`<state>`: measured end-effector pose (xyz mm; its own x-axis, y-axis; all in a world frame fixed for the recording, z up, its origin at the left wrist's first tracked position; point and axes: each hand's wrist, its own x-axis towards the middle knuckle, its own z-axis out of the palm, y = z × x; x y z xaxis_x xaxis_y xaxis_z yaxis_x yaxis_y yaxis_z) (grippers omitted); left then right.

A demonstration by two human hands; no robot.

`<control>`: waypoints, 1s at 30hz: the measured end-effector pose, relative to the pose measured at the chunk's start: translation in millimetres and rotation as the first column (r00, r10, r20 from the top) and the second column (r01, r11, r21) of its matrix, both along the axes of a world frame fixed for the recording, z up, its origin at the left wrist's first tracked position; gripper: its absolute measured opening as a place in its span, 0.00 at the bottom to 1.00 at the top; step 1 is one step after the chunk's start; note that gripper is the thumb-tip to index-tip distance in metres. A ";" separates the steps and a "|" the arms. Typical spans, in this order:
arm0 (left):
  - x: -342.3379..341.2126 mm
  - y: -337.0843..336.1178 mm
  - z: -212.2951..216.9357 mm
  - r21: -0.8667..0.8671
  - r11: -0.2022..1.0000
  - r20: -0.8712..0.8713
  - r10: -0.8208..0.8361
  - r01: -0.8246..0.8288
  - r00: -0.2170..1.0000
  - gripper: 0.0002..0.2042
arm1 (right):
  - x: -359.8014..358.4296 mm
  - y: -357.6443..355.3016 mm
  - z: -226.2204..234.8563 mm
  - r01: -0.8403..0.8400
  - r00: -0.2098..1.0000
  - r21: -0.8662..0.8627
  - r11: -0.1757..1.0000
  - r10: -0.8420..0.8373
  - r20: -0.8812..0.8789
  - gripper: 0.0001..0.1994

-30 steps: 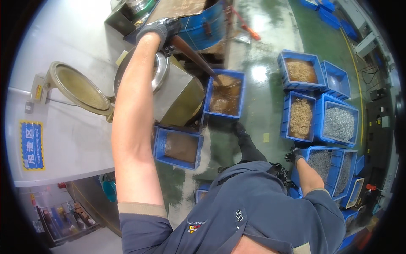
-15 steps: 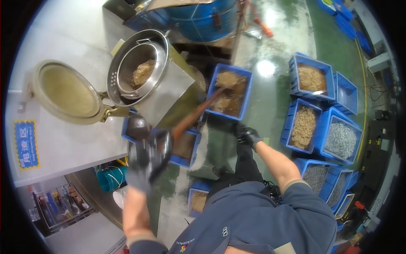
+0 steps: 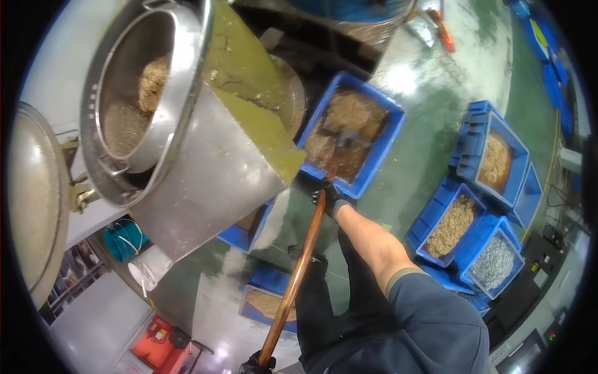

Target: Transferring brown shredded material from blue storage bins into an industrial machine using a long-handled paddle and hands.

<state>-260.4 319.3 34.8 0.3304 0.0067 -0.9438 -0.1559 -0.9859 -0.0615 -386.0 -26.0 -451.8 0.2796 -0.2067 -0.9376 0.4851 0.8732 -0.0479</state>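
Note:
My right hand (image 3: pixel 326 198), in a dark glove, grips the middle of a long wooden shovel handle (image 3: pixel 298 269). Down at the picture's lower edge, my left hand (image 3: pixel 254 364), also gloved, holds the handle's near end. The shovel's blade (image 3: pixel 342 142) sits in a blue crate (image 3: pixel 387 144) of brown chips on the green floor. To the left of the crate stands a steel drum machine (image 3: pixel 205 181) with an open basket (image 3: pixel 128 93) that holds brown chips.
The machine's round lid (image 3: pixel 31 206) hangs open at far left. Several blue crates (image 3: pixel 492 163) of chips and silver parts stand at right. More blue crates (image 3: pixel 265 302) lie below the machine, by a teal bucket (image 3: pixel 123 239) and a red object (image 3: pixel 156 340).
My left hand came down from the machine's top to the handle's end. My right hand took the handle's middle. The view has moved closer to the machine and crate.

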 end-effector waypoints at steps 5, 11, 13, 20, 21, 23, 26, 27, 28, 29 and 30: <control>-7.6 -35.5 -61.4 0.303 0.887 0.092 -0.391 0.348 0.916 0.15 | 18.8 -21.8 -89.1 -0.024 0.996 -0.024 0.999 0.022 -0.090 0.12; -16.7 28.3 -202.2 -0.114 0.897 0.392 -0.354 0.427 0.849 0.16 | -19.0 -39.5 -198.9 0.046 0.971 -0.106 0.993 -0.019 0.239 0.15; -17.1 41.3 -213.8 0.133 0.735 0.478 -0.636 0.665 0.607 0.15 | 17.5 -15.7 -169.1 0.051 0.998 -0.129 0.990 -0.048 0.028 0.16; 8.8 190.9 -260.8 -0.205 0.877 0.277 -0.374 0.435 0.885 0.24 | 5.7 31.3 -106.8 -0.060 0.988 -0.223 0.973 0.026 -0.155 0.07; 6.5 202.4 -260.0 -0.208 0.877 0.269 -0.374 0.433 0.887 0.24 | 4.9 39.7 -89.0 -0.068 0.984 -0.120 0.990 0.046 -0.173 0.04; 2.0 222.2 -254.7 -0.248 0.917 0.004 0.322 -0.311 0.947 0.27 | 3.0 45.4 -72.2 -0.012 0.983 -0.085 0.996 -0.004 -0.182 0.01; 17.4 279.3 -269.7 -0.273 0.598 -0.203 0.730 -0.753 0.653 0.29 | 13.3 49.6 -60.3 -0.054 0.984 -0.160 0.986 0.026 -0.174 0.05; 16.2 264.4 -273.6 -0.303 0.357 -0.332 0.830 -0.884 0.449 0.29 | 8.2 49.8 -52.8 -0.038 0.986 -0.123 0.992 0.017 -0.167 0.06; 10.5 246.2 -266.2 -0.280 0.092 -0.453 0.865 -0.956 0.216 0.28 | 1.2 44.7 -41.2 -0.030 0.991 -0.149 0.988 0.010 -0.137 0.06; 7.4 227.7 -242.1 -0.273 0.091 -0.438 0.874 -0.958 0.208 0.28 | 1.1 58.8 -27.3 -0.024 0.994 -0.151 0.988 0.008 -0.105 0.06; 5.5 193.8 -225.6 -0.319 0.858 -0.041 0.411 -0.402 0.911 0.27 | 0.9 64.2 -22.9 -0.023 0.994 -0.150 0.988 0.006 -0.111 0.06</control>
<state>-254.9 513.1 -190.8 0.3886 -0.1481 -0.9094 0.2601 -0.9292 0.2624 -385.1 38.1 -474.6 0.1802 -0.3444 -0.9214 0.4571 0.8588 -0.2316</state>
